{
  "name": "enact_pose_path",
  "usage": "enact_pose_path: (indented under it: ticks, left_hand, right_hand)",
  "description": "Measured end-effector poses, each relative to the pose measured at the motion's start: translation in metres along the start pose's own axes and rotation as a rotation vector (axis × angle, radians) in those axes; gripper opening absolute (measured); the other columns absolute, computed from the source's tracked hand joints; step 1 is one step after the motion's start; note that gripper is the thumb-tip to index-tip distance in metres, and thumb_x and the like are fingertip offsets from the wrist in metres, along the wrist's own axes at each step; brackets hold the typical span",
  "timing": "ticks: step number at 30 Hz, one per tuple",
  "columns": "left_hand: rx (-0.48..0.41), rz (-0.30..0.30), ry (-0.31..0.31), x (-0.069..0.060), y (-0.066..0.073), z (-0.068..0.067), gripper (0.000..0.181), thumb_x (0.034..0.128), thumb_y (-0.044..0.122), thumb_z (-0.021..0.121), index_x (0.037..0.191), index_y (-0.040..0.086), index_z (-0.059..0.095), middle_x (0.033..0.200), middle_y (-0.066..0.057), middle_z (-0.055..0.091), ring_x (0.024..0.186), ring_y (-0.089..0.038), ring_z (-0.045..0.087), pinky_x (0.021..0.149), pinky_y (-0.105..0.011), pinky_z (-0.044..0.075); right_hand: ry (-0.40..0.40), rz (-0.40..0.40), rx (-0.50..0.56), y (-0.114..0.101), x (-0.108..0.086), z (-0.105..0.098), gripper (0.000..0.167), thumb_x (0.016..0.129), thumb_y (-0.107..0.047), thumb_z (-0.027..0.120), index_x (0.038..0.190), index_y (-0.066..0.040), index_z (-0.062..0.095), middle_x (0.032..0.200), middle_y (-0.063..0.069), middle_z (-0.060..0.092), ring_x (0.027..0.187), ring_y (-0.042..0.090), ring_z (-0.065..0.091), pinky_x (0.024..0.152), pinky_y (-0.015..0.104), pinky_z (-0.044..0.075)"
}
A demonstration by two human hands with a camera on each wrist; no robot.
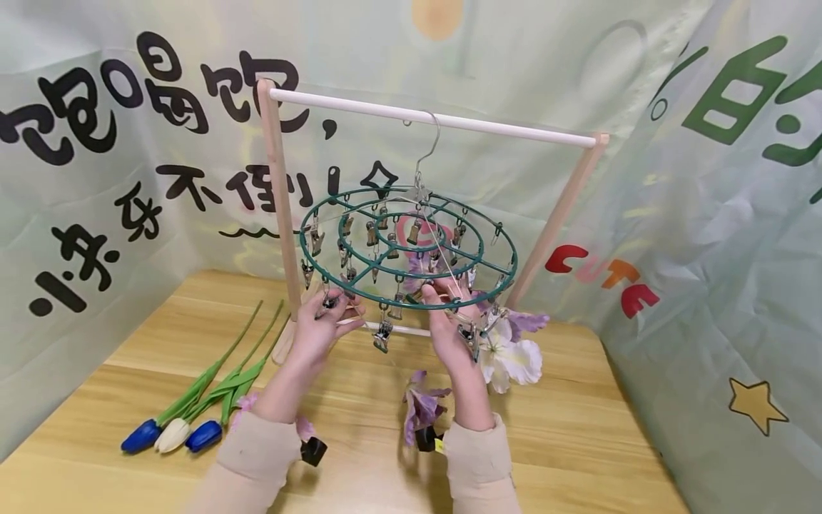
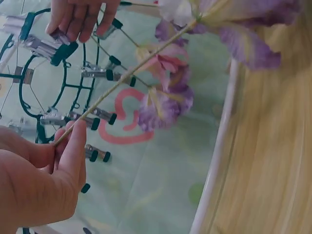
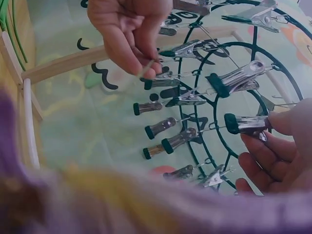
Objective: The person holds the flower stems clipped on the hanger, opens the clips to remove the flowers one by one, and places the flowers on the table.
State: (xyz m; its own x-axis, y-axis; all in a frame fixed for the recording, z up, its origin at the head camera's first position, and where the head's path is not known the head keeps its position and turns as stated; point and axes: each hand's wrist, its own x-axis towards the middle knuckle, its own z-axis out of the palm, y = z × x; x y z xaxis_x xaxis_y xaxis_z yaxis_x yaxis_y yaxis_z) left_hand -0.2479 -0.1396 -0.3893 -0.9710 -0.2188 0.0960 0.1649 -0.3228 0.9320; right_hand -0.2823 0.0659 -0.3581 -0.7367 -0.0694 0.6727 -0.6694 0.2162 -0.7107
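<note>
A round green clip hanger [image 1: 411,275] hangs by its metal hook from a white bar. My left hand [image 1: 321,321] is below the hanger's left front rim, pinching the thin stem [image 2: 126,75] of an artificial flower between thumb and fingers. In the left wrist view, that stem slants up to a purple-and-white bloom [image 2: 234,24]. Under the right front part is my right hand [image 1: 449,325]; its thumb and fingers pinch a metal clip [image 3: 246,124] with green tips. Whether the clip's mouth is spread I cannot tell. Other clips [image 1: 382,337] dangle around the rings.
Wooden posts [image 1: 279,200] carry the white bar [image 1: 501,127]. Blue and white artificial tulips [image 1: 172,435] lie on the wooden table [image 1: 565,442] at left. A purple flower [image 1: 422,407] is beside my right forearm, a white flower [image 1: 510,360] farther right. Printed cloth stands behind.
</note>
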Motion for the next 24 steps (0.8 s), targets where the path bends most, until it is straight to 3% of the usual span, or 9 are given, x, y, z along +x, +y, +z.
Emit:
enact_pose_path:
  ticks: [5,8,12,19,24]
  left_hand:
    - [0.129,-0.036,-0.077,0.006,0.013,-0.013,0.018,0.1098,0.007,0.049,0.114,-0.010,0.054,0.108,-0.013,0.067,0.095,-0.019,0.073,0.092,-0.038,0.062]
    - [0.167,-0.075,-0.122,0.010,0.020,-0.019,0.012,0.1059,-0.005,0.050,0.117,-0.011,0.052,0.103,-0.007,0.069,0.094,-0.016,0.072,0.091,-0.036,0.063]
    - [0.231,-0.124,-0.190,0.018,0.027,-0.026,0.009,0.1049,-0.009,0.049,0.114,-0.010,0.051,0.101,-0.007,0.070,0.093,-0.016,0.072,0.091,-0.039,0.063]
    - [0.403,-0.225,-0.247,0.036,0.031,-0.030,0.026,0.1108,0.010,0.049,0.126,-0.012,0.052,0.108,-0.012,0.069,0.104,-0.027,0.071,0.090,-0.039,0.064]
    - [0.444,-0.307,-0.329,0.049,0.024,-0.034,0.015,0.1097,0.003,0.047,0.116,-0.008,0.055,0.098,-0.006,0.070,0.091,-0.019,0.071,0.082,-0.037,0.065]
  right_hand:
    - [0.005,0.006,-0.034,-0.003,0.001,-0.005,0.020,0.101,-0.009,0.067,0.110,0.009,0.069,0.096,0.021,0.069,0.086,0.027,0.063,0.075,0.021,0.052]
    - [0.005,-0.016,-0.018,-0.002,0.002,-0.006,0.016,0.100,-0.005,0.066,0.107,0.009,0.069,0.093,0.021,0.069,0.083,0.027,0.062,0.073,0.021,0.052]
    - [0.002,-0.009,-0.031,-0.001,0.002,-0.007,0.014,0.101,-0.005,0.066,0.105,0.008,0.069,0.089,0.019,0.065,0.080,0.023,0.057,0.071,0.022,0.048]
    - [-0.013,0.090,-0.037,-0.005,0.001,-0.008,0.020,0.103,-0.012,0.065,0.111,0.006,0.069,0.097,0.019,0.068,0.089,0.027,0.059,0.078,0.030,0.050]
    - [0.019,0.091,-0.069,-0.003,0.000,-0.008,0.024,0.102,-0.016,0.068,0.115,0.003,0.072,0.106,0.017,0.073,0.097,0.030,0.065,0.085,0.033,0.054]
